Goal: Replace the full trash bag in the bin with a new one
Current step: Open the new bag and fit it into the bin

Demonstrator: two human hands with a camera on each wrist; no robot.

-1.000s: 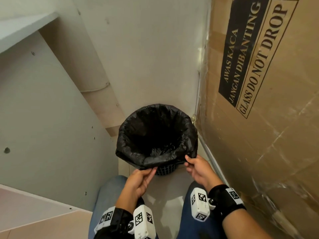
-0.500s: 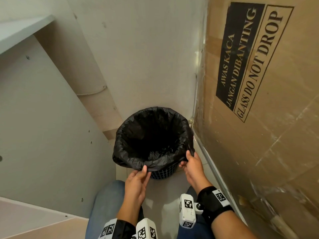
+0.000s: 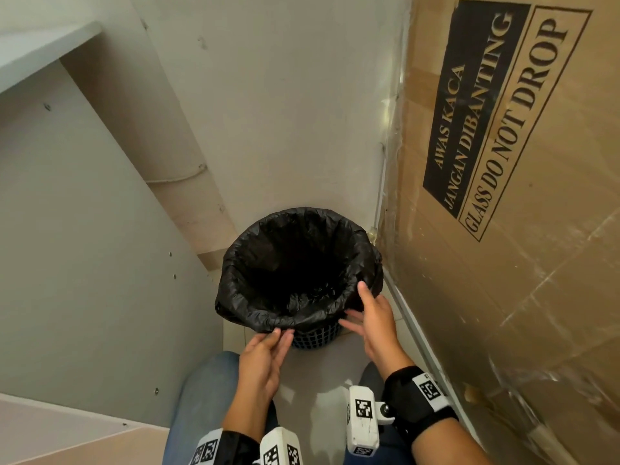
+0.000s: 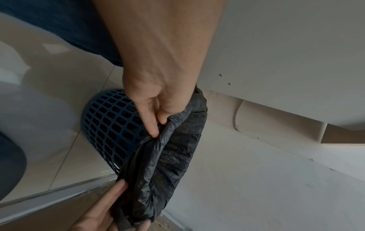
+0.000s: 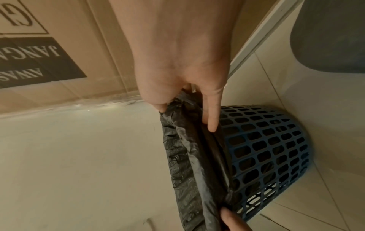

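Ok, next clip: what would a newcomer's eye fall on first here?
Probably the black trash bag, its top folded down over the rim of a blue lattice bin that stands on the floor in the corner. Both hands are at its near edge: the left hand pinches the folded-over plastic, and the right hand has its thumb on the rim. On the right stands a big cardboard box printed GLASS DO NOT DROP.

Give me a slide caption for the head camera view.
Both hands, left and right, pinch the black bag folded over the bin.
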